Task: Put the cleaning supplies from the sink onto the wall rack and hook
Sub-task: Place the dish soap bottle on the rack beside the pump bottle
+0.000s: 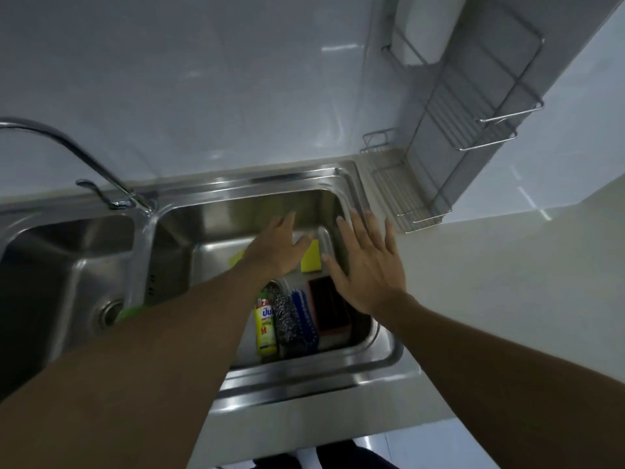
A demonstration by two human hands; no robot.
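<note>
Both hands are held out over the right basin of a double steel sink, which is set into a pale table. The left hand is seen with fingers straight and relaxed, and nothing is grasped by it. The right hand is spread flat above the basin's right edge, likewise released. A yellow sponge is seen on the basin floor between the two hands; whether it is touched by the left thumb cannot be told. Nearer the front wall, four items are laid side by side: a yellow detergent bottle, a steel scourer, a blue brush and a dark sponge, the last partly covered by the right hand. A wire wall rack is mounted on the right wall, well apart from the supplies. A tap is fixed behind the divider.
</note>
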